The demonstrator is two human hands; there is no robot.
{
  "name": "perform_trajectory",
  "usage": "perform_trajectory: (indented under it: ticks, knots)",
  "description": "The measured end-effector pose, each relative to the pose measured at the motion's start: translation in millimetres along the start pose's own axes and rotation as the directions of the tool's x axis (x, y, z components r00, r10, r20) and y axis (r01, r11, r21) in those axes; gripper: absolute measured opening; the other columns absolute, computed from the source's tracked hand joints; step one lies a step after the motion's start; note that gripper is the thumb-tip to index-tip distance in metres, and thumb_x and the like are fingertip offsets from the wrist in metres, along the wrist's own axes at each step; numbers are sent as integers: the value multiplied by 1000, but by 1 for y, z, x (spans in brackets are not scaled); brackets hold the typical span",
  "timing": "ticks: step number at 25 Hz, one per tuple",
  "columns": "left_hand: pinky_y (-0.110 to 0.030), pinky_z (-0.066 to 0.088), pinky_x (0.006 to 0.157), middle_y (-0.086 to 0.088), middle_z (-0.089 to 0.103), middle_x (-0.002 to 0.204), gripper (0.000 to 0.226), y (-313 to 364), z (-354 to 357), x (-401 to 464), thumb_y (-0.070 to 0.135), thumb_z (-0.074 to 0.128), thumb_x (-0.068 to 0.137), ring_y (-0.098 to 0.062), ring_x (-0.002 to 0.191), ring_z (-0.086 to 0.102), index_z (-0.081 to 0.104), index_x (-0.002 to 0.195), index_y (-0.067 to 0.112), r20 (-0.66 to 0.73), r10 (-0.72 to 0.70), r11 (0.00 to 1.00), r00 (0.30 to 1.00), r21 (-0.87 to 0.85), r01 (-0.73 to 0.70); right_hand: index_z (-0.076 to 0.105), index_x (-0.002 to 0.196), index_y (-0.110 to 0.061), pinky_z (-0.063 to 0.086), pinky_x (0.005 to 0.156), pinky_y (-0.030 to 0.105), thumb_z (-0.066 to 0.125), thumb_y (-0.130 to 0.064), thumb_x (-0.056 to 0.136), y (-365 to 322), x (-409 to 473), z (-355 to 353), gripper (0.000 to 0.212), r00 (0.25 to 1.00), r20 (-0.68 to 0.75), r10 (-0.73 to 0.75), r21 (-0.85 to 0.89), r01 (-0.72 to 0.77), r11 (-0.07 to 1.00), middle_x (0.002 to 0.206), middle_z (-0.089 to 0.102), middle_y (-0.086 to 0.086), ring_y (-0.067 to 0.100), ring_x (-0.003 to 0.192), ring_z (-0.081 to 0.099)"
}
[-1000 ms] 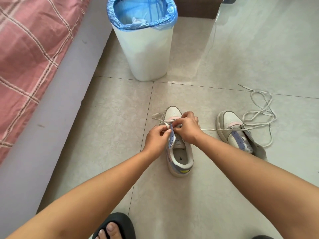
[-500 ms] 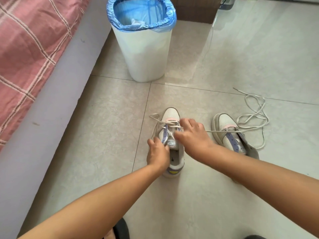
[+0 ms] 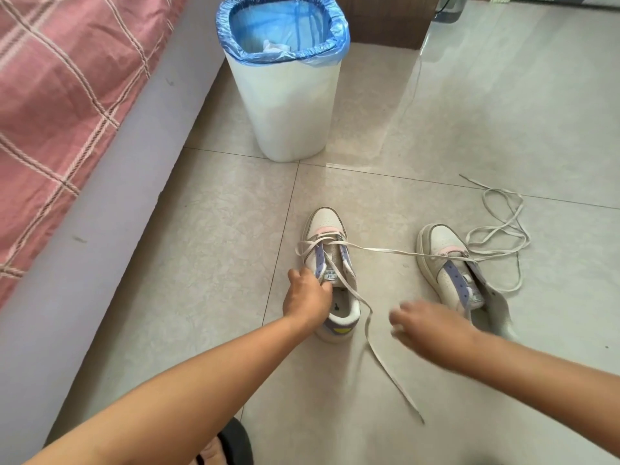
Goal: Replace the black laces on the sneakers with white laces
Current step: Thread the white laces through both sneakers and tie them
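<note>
Open tile floor [image 3: 469,122] lies right of the bin [image 3: 285,105]; the bed [image 3: 100,196] walls off the left.

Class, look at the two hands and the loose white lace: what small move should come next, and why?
Probably the right hand, blurred and apparently holding nothing, should pick up the free end of the white lace trailing on the floor beside the left sneaker. The left hand already grips that sneaker at the tongue, and most eyelets look unthreaded.
</note>
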State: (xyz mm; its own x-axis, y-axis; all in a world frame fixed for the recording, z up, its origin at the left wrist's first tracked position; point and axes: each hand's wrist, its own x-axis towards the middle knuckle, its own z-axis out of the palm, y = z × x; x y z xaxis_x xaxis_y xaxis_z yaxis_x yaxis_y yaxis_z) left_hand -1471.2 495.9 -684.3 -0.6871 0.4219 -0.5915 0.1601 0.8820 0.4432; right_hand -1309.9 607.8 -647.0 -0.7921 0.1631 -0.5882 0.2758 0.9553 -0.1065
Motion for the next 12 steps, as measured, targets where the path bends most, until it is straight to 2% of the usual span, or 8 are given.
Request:
perform_trajectory:
  ticks: [1, 2, 3, 5, 7, 9, 10, 12]
  knots:
    - [-36, 42, 87, -10, 38, 129, 43, -2, -2, -1, 35, 45, 93, -32, 109, 53, 42, 126, 8, 3, 17, 1000, 1000, -16, -17, 53, 116, -12, 42, 78, 33, 40, -31, 98, -3, 22, -17, 29, 976, -210, 60, 121, -35, 992, 115, 53, 8, 26, 110, 50]
    - [-36, 41, 88, -6, 39, 130, 48, -3, -5, -2, 41, 45, 92, -29, 112, 52, 40, 129, 11, -11, 50, 998, 999, -44, -50, 55, 113, -12, 42, 78, 33, 43, -30, 98, -7, 40, -31, 27, 933, -335, 135, 238, -55, 970, 112, 54, 8, 26, 108, 50]
    - [-35, 40, 89, -3, 40, 131, 50, -5, -8, -1, 45, 44, 92, -26, 115, 51, 37, 131, 15, -46, 88, 992, 995, -91, -92, 56, 111, -13, 41, 79, 33, 46, -30, 96, -13, 57, -42, 25, 904, -370, 215, 355, -76, 932, 109, 53, 7, 26, 107, 49]
    - [-35, 40, 87, -2, 41, 130, 41, -6, -20, 7, 41, 41, 95, -24, 111, 52, 39, 128, 17, -167, 155, 967, 974, -176, -185, 59, 107, -15, 40, 84, 32, 51, -31, 93, -28, 83, -48, 22, 907, -318, 276, 461, -107, 881, 110, 50, 7, 25, 108, 46]
    - [-35, 44, 84, -4, 40, 126, 31, -7, -32, 26, 33, 43, 96, -25, 106, 54, 45, 122, 16, -192, 208, 969, 959, -96, -230, 58, 110, -14, 38, 89, 34, 50, -32, 92, -41, 100, -45, 26, 907, -302, 292, 351, -179, 919, 116, 45, 9, 27, 113, 41]
    - [-37, 45, 89, -6, 37, 123, 29, -11, -39, 46, 31, 49, 94, -22, 109, 49, 52, 117, 14, -92, 258, 965, 962, 81, -251, 55, 115, -13, 37, 90, 36, 48, -31, 93, -46, 107, -40, 28, 907, -306, 288, 191, -237, 952, 123, 41, 9, 29, 117, 38]
    - [-36, 44, 91, -6, 37, 121, 25, -13, -40, 53, 30, 52, 93, -20, 110, 46, 56, 111, 13, -49, 270, 958, 962, 115, -263, 54, 116, -14, 36, 90, 36, 48, -29, 94, -46, 109, -40, 28, 909, -292, 299, 161, -262, 952, 124, 40, 9, 28, 117, 37]
    - [-26, 43, 85, -3, 42, 108, 15, -12, -42, 59, 26, 54, 91, -16, 99, 46, 60, 91, 13, -10, 251, 968, 968, -17, -251, 55, 116, -14, 36, 91, 37, 49, -25, 93, -45, 109, -43, 26, 907, -273, 321, 188, -277, 942, 125, 40, 9, 28, 118, 36]
